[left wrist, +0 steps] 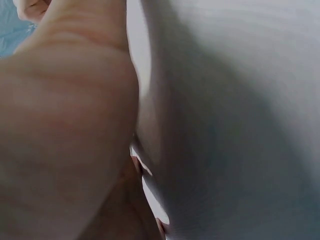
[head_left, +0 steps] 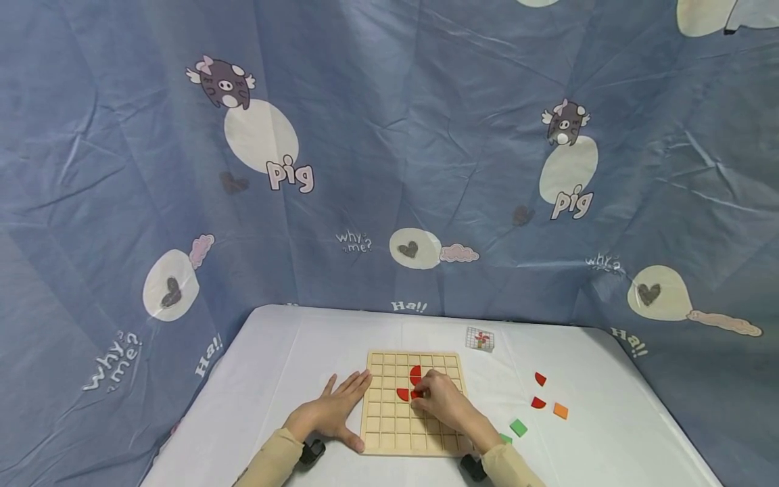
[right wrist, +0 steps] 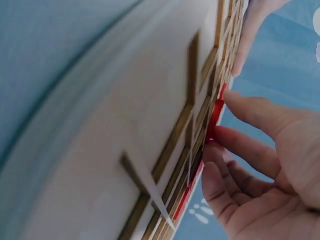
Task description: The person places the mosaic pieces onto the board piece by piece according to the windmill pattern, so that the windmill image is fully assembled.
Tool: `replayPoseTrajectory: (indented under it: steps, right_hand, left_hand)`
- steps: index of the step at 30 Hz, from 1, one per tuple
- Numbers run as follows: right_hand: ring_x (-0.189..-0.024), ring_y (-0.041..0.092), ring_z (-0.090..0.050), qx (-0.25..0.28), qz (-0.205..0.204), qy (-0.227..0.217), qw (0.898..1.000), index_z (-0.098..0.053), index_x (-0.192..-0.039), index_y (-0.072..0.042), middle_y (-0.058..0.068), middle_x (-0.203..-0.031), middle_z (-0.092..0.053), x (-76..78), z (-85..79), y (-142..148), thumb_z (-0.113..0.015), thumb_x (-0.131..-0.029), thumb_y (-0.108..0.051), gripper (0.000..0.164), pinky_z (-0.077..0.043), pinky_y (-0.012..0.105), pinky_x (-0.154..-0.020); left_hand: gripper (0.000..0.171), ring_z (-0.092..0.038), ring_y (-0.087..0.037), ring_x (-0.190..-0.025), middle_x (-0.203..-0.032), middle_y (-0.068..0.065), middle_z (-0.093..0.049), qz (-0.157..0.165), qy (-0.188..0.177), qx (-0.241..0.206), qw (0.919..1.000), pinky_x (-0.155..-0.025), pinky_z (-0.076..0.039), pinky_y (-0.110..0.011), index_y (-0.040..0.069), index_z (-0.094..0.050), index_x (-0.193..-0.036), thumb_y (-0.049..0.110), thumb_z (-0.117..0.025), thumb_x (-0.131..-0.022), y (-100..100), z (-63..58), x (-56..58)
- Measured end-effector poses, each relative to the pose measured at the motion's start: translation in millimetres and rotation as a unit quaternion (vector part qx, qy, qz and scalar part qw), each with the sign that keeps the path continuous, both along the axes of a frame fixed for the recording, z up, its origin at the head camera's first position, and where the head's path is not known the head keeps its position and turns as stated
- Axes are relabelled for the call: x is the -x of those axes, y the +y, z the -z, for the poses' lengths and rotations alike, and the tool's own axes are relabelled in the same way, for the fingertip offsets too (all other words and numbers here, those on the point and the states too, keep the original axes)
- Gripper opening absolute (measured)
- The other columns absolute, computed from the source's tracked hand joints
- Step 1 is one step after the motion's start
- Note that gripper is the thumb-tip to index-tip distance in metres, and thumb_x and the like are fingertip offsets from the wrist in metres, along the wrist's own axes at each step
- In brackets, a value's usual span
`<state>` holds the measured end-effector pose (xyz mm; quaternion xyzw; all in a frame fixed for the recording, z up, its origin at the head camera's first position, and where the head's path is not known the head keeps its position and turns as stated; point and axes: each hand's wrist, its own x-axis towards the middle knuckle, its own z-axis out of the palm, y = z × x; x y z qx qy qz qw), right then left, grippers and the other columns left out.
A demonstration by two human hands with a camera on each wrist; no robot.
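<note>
A square wooden grid board (head_left: 387,426) lies on the white table. My left hand (head_left: 333,409) rests spread at its left edge, with fingertips and thumb at the rim. Over the board's middle, my right hand (head_left: 449,402) pinches a red quarter-circle tile (right wrist: 214,119) down at the grid, its thumb and a finger at the tile's ends in the right wrist view. Beside these fingers sits another red quarter-circle tile (head_left: 403,394). Two more red tiles, one being the upper tile (head_left: 416,370), form a half circle just above. The left wrist view shows mostly wrist and tabletop.
Behind the board's right corner lies a small pattern card (head_left: 480,339) with a red pinwheel design. Right of the board are two loose red tiles (head_left: 538,403), an orange square tile (head_left: 560,410) and green tiles (head_left: 518,427), one partly behind my right forearm. A blue printed curtain (head_left: 365,169) surrounds the table.
</note>
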<state>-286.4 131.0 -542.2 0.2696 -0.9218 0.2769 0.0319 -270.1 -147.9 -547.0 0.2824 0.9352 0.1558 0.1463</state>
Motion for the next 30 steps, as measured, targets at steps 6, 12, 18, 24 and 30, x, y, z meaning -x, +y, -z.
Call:
replayPoseTrajectory:
  steps: [6,12,18,24,30]
  right_hand:
    - [-0.076,0.005,-0.058,-0.009,-0.012,0.02,1.0,-0.076,-0.096,-0.002,0.002,-0.087,-0.064,-0.1,0.5,2.3,-0.073,-0.082,-0.004,0.014,-0.053,0.016,-0.064]
    - [-0.077,0.01,-0.063,-0.001,-0.019,0.049,0.999,-0.077,-0.088,-0.003,0.003,-0.083,-0.066,5.5,2.2,1.3,-0.076,-0.079,0.0,0.009,-0.054,0.016,-0.065]
    - [-0.076,0.008,-0.061,0.005,-0.029,0.038,0.999,-0.076,-0.087,-0.003,0.003,-0.083,-0.065,7.4,1.8,2.7,-0.076,-0.078,0.001,0.009,-0.053,0.016,-0.064]
    - [-0.074,0.006,-0.058,0.009,-0.035,0.028,0.999,-0.076,-0.087,-0.004,0.002,-0.082,-0.065,7.9,1.0,4.7,-0.076,-0.079,-0.002,0.008,-0.051,0.017,-0.062]
    - [-0.073,0.003,-0.054,0.012,-0.02,-0.011,1.0,-0.074,-0.09,-0.007,0.0,-0.084,-0.062,9.6,0.4,5.9,-0.074,-0.083,-0.005,0.007,-0.049,0.017,-0.062]
  left_hand:
    - [0.137,-0.006,-0.032,-0.151,-0.164,-0.01,-0.004,-0.001,0.0,0.0,1.0,-0.117,-0.001,-0.064,0.007,-0.007,-0.155,0.072,-0.073,-0.055,0.0,1.3,0.1]
    - [0.136,-0.006,-0.032,-0.151,-0.164,-0.01,-0.005,-0.002,0.0,0.005,1.0,-0.117,-0.001,-0.064,0.007,-0.007,-0.155,0.073,-0.072,-0.055,0.7,0.9,0.7]
    - [0.136,-0.006,-0.032,-0.151,-0.164,-0.01,-0.004,0.0,0.003,0.011,0.9999,-0.117,-0.001,-0.065,0.007,-0.007,-0.155,0.073,-0.073,-0.056,1.2,1.2,0.9]
    - [0.137,-0.006,-0.032,-0.151,-0.164,-0.009,-0.004,0.001,0.003,0.014,0.9999,-0.117,-0.001,-0.065,0.008,-0.006,-0.156,0.075,-0.071,-0.055,1.5,3.0,2.1]
    - [0.138,-0.006,-0.032,-0.151,-0.164,-0.01,-0.003,0.002,0.002,0.012,0.9999,-0.117,0.0,-0.065,0.008,-0.005,-0.156,0.076,-0.069,-0.054,1.1,4.7,3.8]
